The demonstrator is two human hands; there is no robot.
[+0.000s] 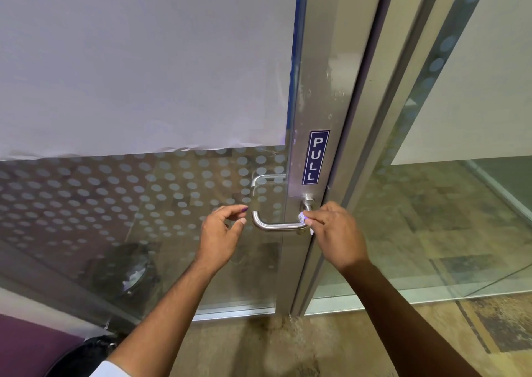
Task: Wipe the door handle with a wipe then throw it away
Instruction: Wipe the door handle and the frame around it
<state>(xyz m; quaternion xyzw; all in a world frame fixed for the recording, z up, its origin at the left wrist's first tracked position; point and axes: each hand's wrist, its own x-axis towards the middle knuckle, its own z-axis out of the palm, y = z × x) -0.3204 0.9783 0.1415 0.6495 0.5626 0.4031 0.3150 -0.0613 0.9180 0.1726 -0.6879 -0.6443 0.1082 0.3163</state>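
Right hand (pixel 335 234), wipe (pixel 302 218) against door handle (pixel 276 226)

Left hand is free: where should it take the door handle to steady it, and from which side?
Probably the bare bend at the free end of the door handle, from the left hand side, fingers wrapping the round bar. The right hand and wipe occupy the pivot end.

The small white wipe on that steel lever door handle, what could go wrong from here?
The small white wipe is only pinched in the right hand's fingertips at the pivot end of the brushed steel lever door handle, so it may slip out and drop. It covers little of the bar, so the curved far end by the empty, open left hand could go unwiped.
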